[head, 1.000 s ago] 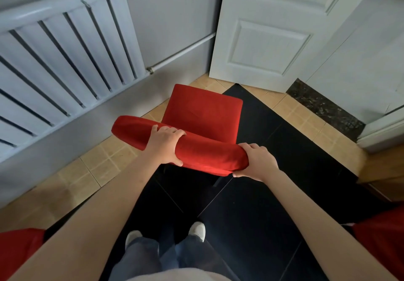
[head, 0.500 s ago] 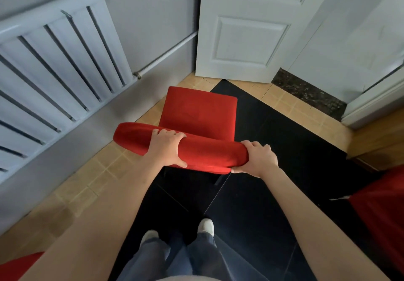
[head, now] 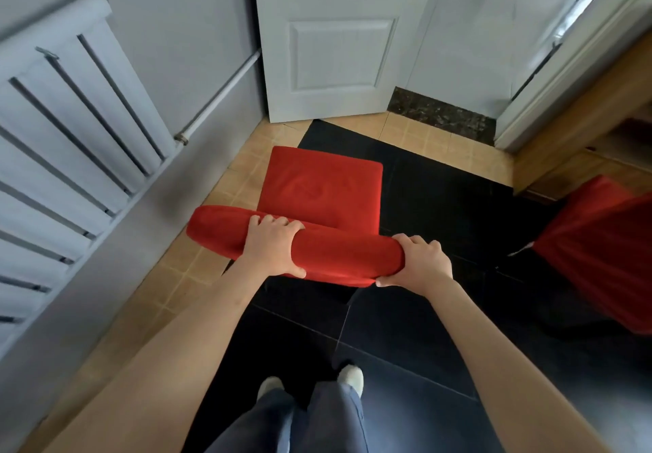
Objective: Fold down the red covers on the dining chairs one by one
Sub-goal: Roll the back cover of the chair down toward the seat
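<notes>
I find the left hand (head: 271,245) curled over the top of the red cover (head: 338,253) on the chair's backrest: its fingers (head: 278,221) wrap over the far edge and the thumb presses the near face, so the hand grips the fabric. The right hand (head: 421,264) grips the cover's right end, fingers curled over the top and the thumb pinching the lower hem at the corner. Between the two hands the cover lies as a thick, rounded red roll along the backrest top; to the left of the left fingers it runs on, bare, to its rounded end. Just beyond the fingers I see the red seat (head: 323,186) of the same dining chair, flat and square. Below the hands are dark floor tiles (head: 441,205), my trouser legs and pale shoes. Far right of the right hand stands a second red-covered chair (head: 603,251), partly cut off. Left of the left hand, a white radiator (head: 70,117) lines the wall; ahead, a white door (head: 335,40).
</notes>
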